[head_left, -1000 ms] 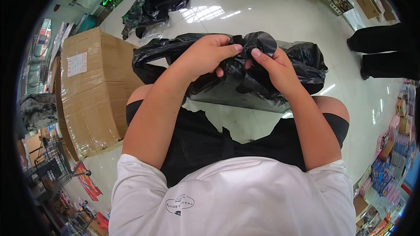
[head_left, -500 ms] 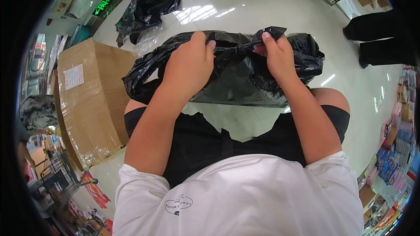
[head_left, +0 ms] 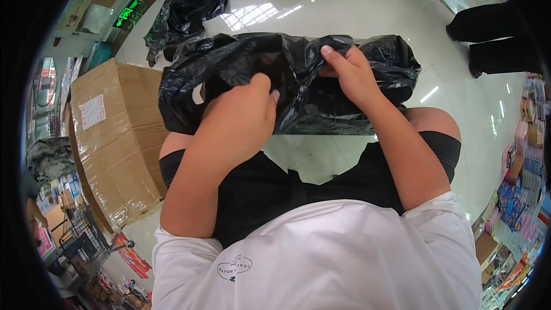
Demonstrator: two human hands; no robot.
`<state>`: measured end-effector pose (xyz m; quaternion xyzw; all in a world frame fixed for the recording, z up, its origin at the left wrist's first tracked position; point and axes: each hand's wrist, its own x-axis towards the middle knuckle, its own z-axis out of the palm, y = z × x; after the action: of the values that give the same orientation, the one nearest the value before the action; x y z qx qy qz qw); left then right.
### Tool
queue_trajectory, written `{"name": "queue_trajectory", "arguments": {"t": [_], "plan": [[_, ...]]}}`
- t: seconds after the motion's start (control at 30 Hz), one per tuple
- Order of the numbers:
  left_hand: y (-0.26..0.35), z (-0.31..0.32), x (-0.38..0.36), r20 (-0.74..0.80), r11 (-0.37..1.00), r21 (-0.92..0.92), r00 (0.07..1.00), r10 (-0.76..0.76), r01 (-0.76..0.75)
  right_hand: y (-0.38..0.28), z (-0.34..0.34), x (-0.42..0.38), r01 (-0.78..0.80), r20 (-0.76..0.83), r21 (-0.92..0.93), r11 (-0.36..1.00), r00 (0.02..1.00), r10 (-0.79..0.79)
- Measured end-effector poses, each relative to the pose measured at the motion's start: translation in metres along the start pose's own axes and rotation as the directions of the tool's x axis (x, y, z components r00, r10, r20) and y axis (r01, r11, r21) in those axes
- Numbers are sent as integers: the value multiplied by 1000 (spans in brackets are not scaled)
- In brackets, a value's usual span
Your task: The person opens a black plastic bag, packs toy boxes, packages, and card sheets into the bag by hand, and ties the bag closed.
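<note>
A large black plastic bag lies across in front of my knees, wrapped around something bulky and box-like inside. My left hand is closed with its thumb against the curled fingers, at the bag's near left side; the fingertips are partly hidden. A bunched strip at the bag's top is pinched between the thumb and fingers of my right hand. Left of my left hand, a small light gap shows through a loop of the plastic.
A taped cardboard box stands close on the left. Another crumpled black bag lies on the tiled floor beyond. A person's dark trouser legs are at the upper right. Packed shelves line the right side; a wire cart stands lower left.
My left hand has moved down and toward me, away from the bag's gathered top. My right hand keeps its pinch and shifts slightly. The plastic at the left has spread and lifted.
</note>
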<state>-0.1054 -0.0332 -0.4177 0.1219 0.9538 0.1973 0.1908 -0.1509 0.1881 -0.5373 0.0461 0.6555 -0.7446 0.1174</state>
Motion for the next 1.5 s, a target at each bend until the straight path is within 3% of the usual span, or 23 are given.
{"name": "queue_trajectory", "arguments": {"t": [0.13, 0.23, 0.27, 0.33, 0.43, 0.57, 0.7, 0.77, 0.9, 0.97, 1.2, 1.3, 1.37, 1.4, 1.47, 1.5], "plan": [[-10, 8, -4, 83, 994, -90, 994, 67, -59, 0, 11, -11, 103, 149, 86, 991, 982, -115], [-16, 14, 3, 67, 987, -159, 998, -9, 19, -2, 14, -7, 150, 183, 62, 987, 970, -159], [-20, 19, 6, 69, 987, -159, 997, -15, 26, -7, 13, -9, 142, 219, 135, 981, 961, -169], [-26, 26, 11, -159, 993, -114, 987, -27, 8, -15, 16, -8, 110, 194, 102, 989, 972, -129], [-22, 27, 16, -169, 992, -80, 979, -110, 98, -13, 20, -3, 76, 165, 65, 995, 982, -86], [-17, 26, 15, -304, 996, 16, 950, -74, 83, -7, 17, 8, 4, 121, 74, 997, 993, -13], [-20, 28, 15, -332, 990, 73, 939, -89, 119, -11, 17, 9, -24, 99, 77, 997, 995, 16], [-27, 30, 19, -393, 990, 122, 919, -14, 68, -12, 17, 9, -23, 167, 154, 988, 986, -3], [-29, 25, 26, -390, 983, 156, 920, -26, 94, -14, 21, 9, -81, 171, 278, 957, 985, 34], [-31, 23, 29, -387, 983, 152, 921, -34, 100, -17, 21, 8, -127, 135, 267, 955, 986, 94], [-20, 18, 35, -371, 988, 82, 924, -91, 130, -16, 15, 13, -55, 24, 341, 938, 998, 50], [-20, 22, 40, -454, 991, 107, 891, -21, 78, -22, 22, 8, 22, -71, 246, 969, 997, -4], [-25, 28, 49, -620, 984, 18, 770, 150, -177, -22, 22, 7, 156, 21, 140, 978, 987, -161], [-25, 27, 52, -620, 984, 18, 770, 149, -176, -23, 24, 7, 172, 13, 131, 976, 984, -175], [-26, 24, 58, -623, 889, 172, 652, 431, -424, -26, 24, 8, 159, 30, 142, 977, 986, -165], [-25, 24, 60, -622, 889, 172, 653, 431, -424, -26, 23, 9, 146, 48, 153, 977, 987, -155]]}}
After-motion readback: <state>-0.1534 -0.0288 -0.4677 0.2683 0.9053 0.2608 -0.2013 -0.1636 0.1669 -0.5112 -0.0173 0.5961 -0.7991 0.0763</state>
